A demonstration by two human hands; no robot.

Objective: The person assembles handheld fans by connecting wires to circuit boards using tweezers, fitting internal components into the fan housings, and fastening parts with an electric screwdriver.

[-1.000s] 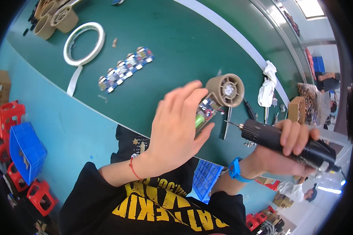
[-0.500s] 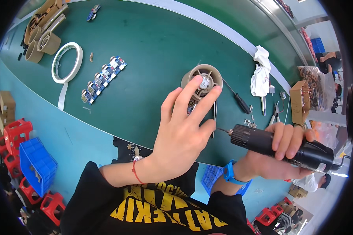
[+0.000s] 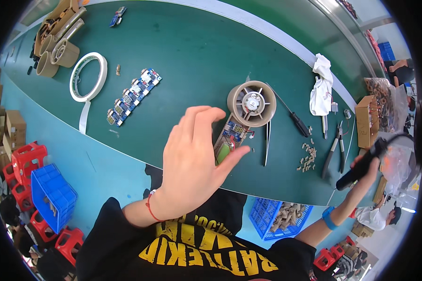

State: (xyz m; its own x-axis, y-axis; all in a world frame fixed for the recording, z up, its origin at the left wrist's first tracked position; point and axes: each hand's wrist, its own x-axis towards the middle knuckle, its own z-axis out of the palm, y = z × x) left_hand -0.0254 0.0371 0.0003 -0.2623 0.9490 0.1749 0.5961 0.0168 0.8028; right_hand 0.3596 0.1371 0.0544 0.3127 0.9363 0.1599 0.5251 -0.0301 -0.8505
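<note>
My left hand [image 3: 192,145] hovers over the handle of a beige handheld fan body, its thumb spread from the fingers and nothing held. The fan's round housing [image 3: 233,104] lies on the table with a motor [image 3: 252,101] at its hub. Below it, the opened handle shows a small circuit board with a digit display [image 3: 235,131] and a green battery [image 3: 223,152], partly hidden by my hand. Out at the right, my right hand [image 3: 371,169] grips a black electric screwdriver [image 3: 361,165], blurred, its cord running off to the right.
Beside the fan lie tweezers [image 3: 267,145], a screwdriver [image 3: 296,121], small beige pieces [image 3: 308,158] and pliers [image 3: 335,150]. Left are a row of circuit boards [image 3: 133,96], a tape roll [image 3: 73,83] and more fan housings [image 3: 65,54]. A blue basket [image 3: 262,220] stands below the table edge.
My left hand has come off the fan's hub and moved left, uncovering the motor and handle. My right hand has swung the electric screwdriver away to the right.
</note>
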